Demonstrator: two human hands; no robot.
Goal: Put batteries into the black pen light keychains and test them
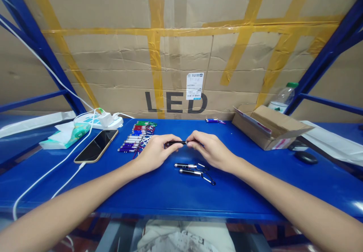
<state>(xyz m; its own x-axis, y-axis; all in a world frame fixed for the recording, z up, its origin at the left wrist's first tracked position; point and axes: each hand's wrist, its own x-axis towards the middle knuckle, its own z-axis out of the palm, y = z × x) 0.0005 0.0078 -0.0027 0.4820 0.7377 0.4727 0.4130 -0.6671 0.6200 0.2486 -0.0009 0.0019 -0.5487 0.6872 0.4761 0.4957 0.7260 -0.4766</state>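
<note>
Between both hands, above the blue tabletop, is a slim black keychain flashlight [179, 143], lying level. My left hand [155, 150] pinches its left end between thumb and fingers. The other end is in the closed fingers of my right hand [211, 148], which hide part of it. Just below them, two more black keychain flashlights [189, 172] with silver bands and carabiner clips lie side by side. To the left, partly behind my left hand, a row of several keychain flashlights [135, 138] in green, red, blue, silver and purple rests on the table.
A blue flashlight [212, 121] lies near the cardboard backing. On the left are a phone [96, 146] on a white cable, a tissue pack [66, 135] and a power strip [103, 120]. An open carton [266, 129], a bottle [283, 97] and a black mouse [305, 157] are on the right.
</note>
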